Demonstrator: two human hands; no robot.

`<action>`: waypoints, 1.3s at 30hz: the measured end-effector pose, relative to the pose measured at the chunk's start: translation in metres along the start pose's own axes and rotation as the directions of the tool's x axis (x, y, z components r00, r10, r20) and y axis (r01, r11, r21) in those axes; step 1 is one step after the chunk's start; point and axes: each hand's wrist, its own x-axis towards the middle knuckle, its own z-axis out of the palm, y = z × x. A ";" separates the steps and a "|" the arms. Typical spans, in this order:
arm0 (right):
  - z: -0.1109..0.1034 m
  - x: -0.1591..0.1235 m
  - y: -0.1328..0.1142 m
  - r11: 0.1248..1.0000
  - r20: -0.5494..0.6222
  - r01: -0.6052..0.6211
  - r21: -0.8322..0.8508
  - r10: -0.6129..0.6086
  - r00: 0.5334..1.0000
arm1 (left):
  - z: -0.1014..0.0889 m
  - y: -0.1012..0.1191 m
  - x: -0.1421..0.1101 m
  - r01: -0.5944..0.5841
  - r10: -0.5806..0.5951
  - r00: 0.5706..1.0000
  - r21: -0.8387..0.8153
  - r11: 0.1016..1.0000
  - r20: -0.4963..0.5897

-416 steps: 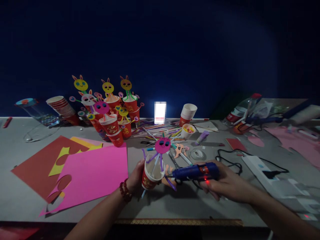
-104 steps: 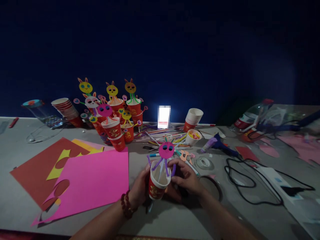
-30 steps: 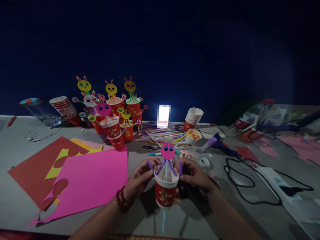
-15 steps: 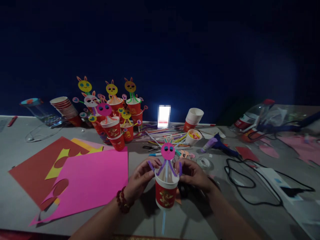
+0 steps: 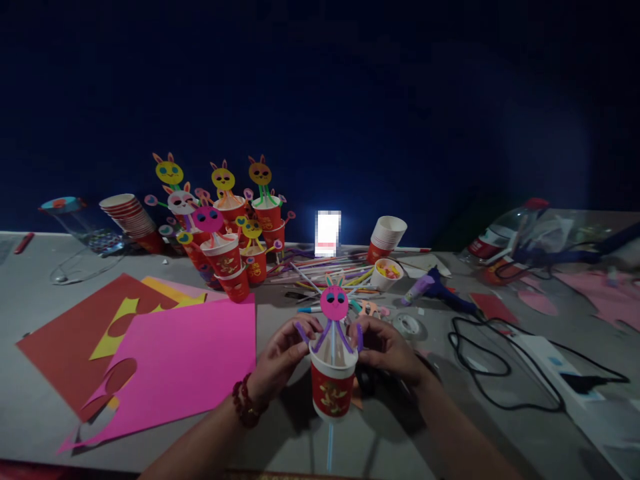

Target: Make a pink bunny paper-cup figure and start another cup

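In the middle of the head view a red paper cup (image 5: 333,392) with a gold print hangs upright over the table. A pink paper rabbit head (image 5: 335,303) stands above its rim on purple pipe cleaner legs (image 5: 343,337), and a light blue straw (image 5: 330,447) comes out below the cup. My left hand (image 5: 287,350) is closed at the left of the rim, by a bent purple pipe cleaner arm (image 5: 302,332). Opposite it, my right hand (image 5: 387,350) is closed on the rim by the other purple arm (image 5: 359,337). Some fingertips are hidden behind the cup.
Several finished rabbit cups (image 5: 225,260) stand at the back left beside stacked cups (image 5: 130,220). Pink card (image 5: 200,367) lies on the left. A blue glue gun (image 5: 445,293), a tape roll (image 5: 409,325) and a black cable (image 5: 500,400) with a power strip (image 5: 555,373) are on the right.
The glue gun, earlier in my right hand, now lies on the table. Both hands have come to the cup's rim and turned the cup to face me. Lately the rabbit head has dipped slightly.
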 end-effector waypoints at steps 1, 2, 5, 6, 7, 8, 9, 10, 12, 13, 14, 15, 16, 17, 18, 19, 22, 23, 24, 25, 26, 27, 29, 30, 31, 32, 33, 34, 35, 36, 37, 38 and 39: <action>0.000 0.000 0.000 1.000 0.002 0.001 0.000 -0.001 1.000 | 0.000 0.000 0.000 -0.002 0.002 1.000 0.002 1.000 0.000; 0.000 0.000 0.000 1.000 0.005 0.001 0.001 -0.001 1.000 | 0.000 0.000 0.000 0.000 0.000 1.000 0.004 1.000 0.001; -0.001 0.000 0.001 1.000 0.004 -0.003 0.003 0.003 1.000 | 0.000 0.000 0.000 0.007 -0.007 1.000 0.011 1.000 0.002; -0.001 0.000 0.002 1.000 0.005 -0.007 0.004 0.007 1.000 | 0.000 0.000 0.000 0.006 -0.006 1.000 0.012 1.000 0.004; -0.001 -0.001 0.002 1.000 0.004 -0.008 0.007 0.008 1.000 | 0.000 0.000 0.000 0.005 -0.005 1.000 0.012 1.000 0.006; -0.001 -0.001 0.003 1.000 0.005 -0.007 0.011 0.007 1.000 | -0.001 0.000 0.000 0.001 -0.001 1.000 0.009 1.000 0.009; -0.001 -0.001 0.003 1.000 0.007 -0.003 0.016 0.003 1.000 | -0.001 0.000 -0.001 -0.001 0.001 1.000 0.005 1.000 0.013; -0.001 -0.001 0.004 1.000 0.009 0.003 0.021 -0.003 1.000 | -0.001 -0.001 -0.001 -0.001 0.001 1.000 0.001 1.000 0.017; -0.001 -0.001 0.004 1.000 0.013 0.019 0.023 -0.019 1.000 | -0.002 -0.001 0.000 -0.001 0.001 1.000 -0.006 1.000 0.023; -0.001 0.000 0.004 1.000 0.015 0.023 0.020 -0.023 1.000 | -0.002 -0.001 0.000 -0.002 0.002 1.000 -0.008 1.000 0.025; -0.001 0.000 0.004 1.000 0.017 0.022 0.016 -0.023 1.000 | -0.002 -0.002 0.000 -0.005 0.005 1.000 -0.009 1.000 0.025; -0.001 0.000 0.004 1.000 0.019 0.021 0.012 -0.021 1.000 | -0.002 -0.002 0.000 -0.007 0.007 1.000 -0.010 1.000 0.026; -0.001 0.000 0.003 1.000 0.022 0.017 0.008 -0.017 1.000 | -0.002 -0.002 0.000 -0.006 0.006 1.000 -0.010 1.000 0.025; -0.001 0.000 0.003 1.000 0.021 0.013 0.007 -0.013 1.000 | -0.002 -0.002 0.000 -0.004 0.005 1.000 -0.010 1.000 0.025; 0.000 0.000 0.002 1.000 0.021 0.007 0.005 -0.007 1.000 | -0.002 -0.002 0.000 -0.002 0.002 1.000 -0.011 1.000 0.024; 0.000 0.000 0.002 1.000 0.021 0.002 0.003 -0.002 1.000 | -0.002 -0.002 0.000 -0.001 0.001 1.000 -0.011 1.000 0.023; 0.000 0.000 0.001 1.000 0.016 -0.005 -0.002 0.005 1.000 | -0.003 -0.003 -0.001 -0.008 0.009 1.000 -0.012 1.000 0.024; 0.000 0.000 0.001 1.000 0.018 -0.004 -0.005 0.004 1.000 | -0.003 -0.003 -0.001 -0.011 0.011 1.000 -0.014 1.000 0.025; 0.000 0.000 0.001 1.000 0.018 -0.003 -0.009 0.004 1.000 | -0.003 -0.003 -0.001 -0.012 0.012 1.000 -0.014 1.000 0.025; 0.000 0.000 0.001 1.000 0.014 -0.002 -0.011 0.002 1.000 | -0.003 -0.004 0.000 -0.012 0.012 1.000 -0.014 1.000 0.026; 0.000 0.000 0.001 1.000 0.012 -0.004 -0.014 0.004 1.000 | -0.003 -0.004 0.000 -0.013 0.013 1.000 -0.014 1.000 0.026; 0.000 0.000 0.001 1.000 0.009 -0.006 -0.016 0.007 1.000 | -0.003 -0.004 0.000 -0.015 0.015 1.000 -0.014 1.000 0.025; 0.001 0.000 0.001 1.000 0.004 -0.008 -0.016 0.008 1.000 | -0.003 -0.003 0.000 -0.013 0.014 1.000 -0.013 1.000 0.024; 0.001 0.000 0.000 1.000 0.006 -0.008 -0.015 0.008 1.000 | -0.002 -0.003 0.001 -0.010 0.010 1.000 -0.013 1.000 0.024; 0.001 0.000 0.000 1.000 0.010 -0.010 -0.012 0.010 1.000 | -0.002 -0.003 0.001 -0.008 0.008 1.000 -0.013 1.000 0.024; 0.001 0.000 -0.001 1.000 0.016 -0.015 -0.009 0.015 1.000 | -0.002 -0.003 0.001 -0.006 0.007 1.000 -0.014 1.000 0.024; 0.001 0.000 -0.001 1.000 0.020 -0.019 -0.006 0.019 1.000 | -0.001 -0.003 0.001 -0.005 0.005 1.000 -0.015 1.000 0.024; 0.002 0.000 -0.001 1.000 0.024 -0.024 -0.004 0.024 0.999 | -0.001 -0.003 0.000 -0.005 0.006 1.000 -0.016 1.000 0.025; 0.001 0.000 -0.001 1.000 0.026 -0.024 -0.003 0.024 0.999 | -0.001 -0.003 0.000 -0.006 0.006 1.000 -0.019 1.000 0.024; 0.001 0.000 -0.001 1.000 0.028 -0.022 -0.004 0.022 0.999 | -0.001 -0.003 0.000 -0.006 0.007 1.000 -0.020 1.000 0.024; 0.001 0.000 -0.001 1.000 0.026 -0.020 -0.008 0.020 0.999 | -0.001 -0.004 0.000 -0.006 0.007 1.000 -0.019 1.000 0.024; 0.001 0.000 0.000 1.000 0.021 -0.018 -0.014 0.018 1.000 | -0.002 -0.004 0.000 -0.007 0.007 1.000 -0.019 1.000 0.023; 0.001 0.000 0.000 1.000 0.017 -0.018 -0.022 0.019 1.000 | -0.002 -0.004 0.000 -0.008 0.008 1.000 -0.018 1.000 0.021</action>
